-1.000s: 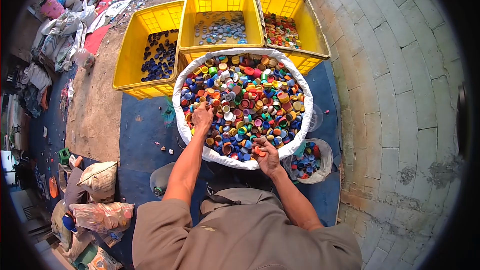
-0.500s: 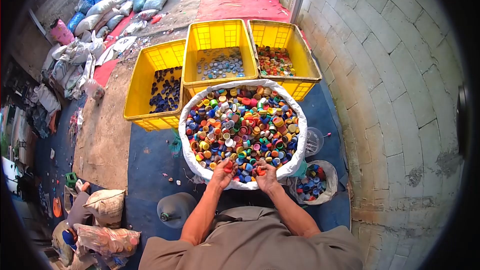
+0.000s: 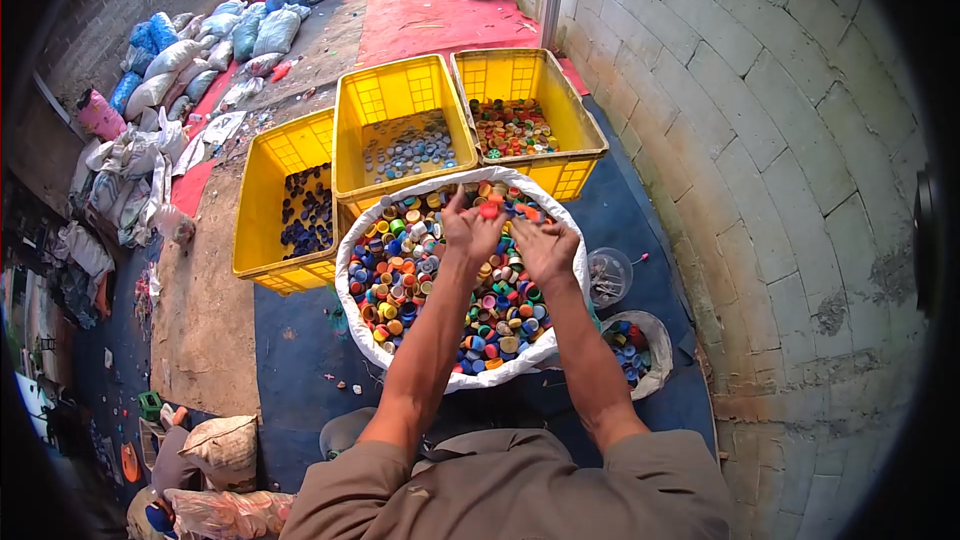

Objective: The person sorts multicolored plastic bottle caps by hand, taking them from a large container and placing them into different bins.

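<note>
- Both forearms reach forward from the body over the white-rimmed sack (image 3: 345, 275), leaning slightly inward—the hands come close together above its far half.
- The left hand (image 3: 472, 228) has its thumb raised and its fingers angled to the right; thumb and fingers stand apart.
- A red cap (image 3: 489, 210) shows between that thumb and the fingers, over the mixed caps (image 3: 400, 260); whether it is gripped or loose, I cannot tell.
- The red cap is small and round, with no clear long axis, and blur hides which way its opening faces.
- The right hand (image 3: 546, 250) points forward and left, back upward, fingers blurred—its grip cannot be made out.
- Past the sack, the right yellow crate (image 3: 583, 130) holds mostly red and orange caps.
</note>
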{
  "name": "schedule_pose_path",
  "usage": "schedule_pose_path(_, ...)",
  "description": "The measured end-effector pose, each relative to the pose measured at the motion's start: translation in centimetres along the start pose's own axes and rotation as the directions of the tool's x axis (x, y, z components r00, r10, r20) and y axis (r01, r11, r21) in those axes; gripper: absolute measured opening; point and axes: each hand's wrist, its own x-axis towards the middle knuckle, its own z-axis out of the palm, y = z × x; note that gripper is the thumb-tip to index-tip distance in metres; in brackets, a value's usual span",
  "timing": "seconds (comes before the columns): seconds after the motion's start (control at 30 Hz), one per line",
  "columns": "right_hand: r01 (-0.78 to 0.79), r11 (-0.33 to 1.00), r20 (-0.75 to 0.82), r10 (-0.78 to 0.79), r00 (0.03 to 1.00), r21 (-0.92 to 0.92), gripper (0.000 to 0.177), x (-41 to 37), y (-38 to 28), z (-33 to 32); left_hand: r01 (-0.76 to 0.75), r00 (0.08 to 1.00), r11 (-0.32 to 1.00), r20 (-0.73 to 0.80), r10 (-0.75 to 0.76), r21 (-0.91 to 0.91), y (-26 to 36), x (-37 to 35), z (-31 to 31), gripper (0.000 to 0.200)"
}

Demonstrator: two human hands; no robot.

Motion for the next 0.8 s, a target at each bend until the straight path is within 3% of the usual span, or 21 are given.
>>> schedule_pose_path(0.03, 0.056, 0.995, 0.074, -0.05, 0.996, -0.083, 0.084, -0.5, -0.6, 4.3, -0.038, 0.997, 0.999, -0.064, 0.04, 0.025, 0.5, 0.7, 4.1, 0.077)
schedule_pose_path(0.07, 0.045, 0.998, 0.172, -0.039, 0.984, -0.031, 0.085, 1.5, -2.0, 4.4, -0.079, 0.988, 0.996, -0.129, 0.085, 0.052, 0.8, 0.9, 6.1, 0.087)
schedule_pose_path(0.17, 0.175, 0.975, 0.058, -0.168, 0.984, -0.139, 0.084, 1.4, -2.8, 6.2, -0.076, 0.987, 0.987, -0.126, 0.094, 0.143, 2.1, 0.6, 6.0, 0.094)
schedule_pose_path(0.23, 0.204, 0.96, -0.004, -0.209, 0.978, -0.191, 0.084, -0.7, -2.7, 4.5, -0.101, 0.976, 0.966, -0.163, 0.142, 0.237, 2.9, -1.1, 2.3, 0.085)
schedule_pose_path(0.27, 0.204, 0.957, -0.039, -0.216, 0.976, -0.206, 0.075, -0.9, -2.7, 1.9, -0.109, 0.969, 0.954, -0.183, 0.165, 0.28, 3.2, -2.1, -0.4, 0.081)
schedule_pose_path(0.33, 0.128, 0.937, -0.094, -0.167, 0.982, -0.326, 0.078, -2.7, -2.2, -2.4, -0.167, 0.922, 0.926, -0.28, 0.268, 0.337, 3.6, -4.7, -6.5, 0.058)
schedule_pose_path(0.37, 0.088, 0.878, -0.084, -0.144, 0.986, -0.471, 0.074, -4.1, -2.1, -4.7, -0.181, 0.904, 0.928, -0.316, 0.287, 0.324, 4.0, -6.6, -9.1, 0.048)
schedule_pose_path(0.4, 0.038, 0.847, -0.195, -0.165, 0.967, -0.53, 0.066, -5.0, -1.5, -6.7, -0.201, 0.881, 0.928, -0.356, 0.311, 0.314, 4.4, -8.9, -11.5, 0.039)
schedule_pose_path(0.47, -0.035, 0.609, -0.195, -0.198, 0.961, -0.792, 0.056, -7.3, -0.3, -10.1, -0.263, 0.799, 0.918, -0.466, 0.379, 0.296, 4.7, -13.6, -14.9, 0.031)
schedule_pose_path(0.53, 0.008, 0.241, -0.049, -0.231, 0.972, -0.971, 0.046, -8.8, 1.2, -13.4, -0.307, 0.713, 0.878, -0.523, 0.467, 0.367, 4.6, -17.6, -17.7, 0.025)
schedule_pose_path(0.57, 0.043, 0.047, 0.031, -0.229, 0.973, -0.998, 0.038, -9.5, 1.7, -14.6, -0.303, 0.669, 0.868, -0.561, 0.487, 0.393, 4.5, -19.2, -18.6, 0.024)
schedule_pose_path(0.6, -0.007, -0.042, 0.001, -0.196, 0.981, -0.999, 0.034, -10.1, 2.2, -14.8, -0.296, 0.623, 0.859, -0.597, 0.505, 0.418, 4.3, -20.8, -19.1, 0.022)
schedule_pose_path(0.67, 0.175, -0.458, 0.249, -0.108, 0.962, -0.872, 0.034, -10.5, 3.2, -15.4, -0.306, 0.594, 0.855, -0.618, 0.515, 0.419, 3.7, -23.2, -21.0, 0.022)
schedule_pose_path(0.7, 0.287, -0.497, 0.362, -0.06, 0.93, -0.819, 0.035, -10.3, 3.9, -15.7, -0.309, 0.575, 0.854, -0.633, 0.518, 0.419, 3.4, -24.1, -21.0, 0.023)
schedule_pose_path(0.8, 0.398, -0.588, 0.388, 0.151, 0.909, -0.704, 0.032, -9.1, 5.1, -15.7, -0.315, 0.541, 0.855, -0.663, 0.518, 0.412, 2.5, -25.4, -21.3, 0.022)
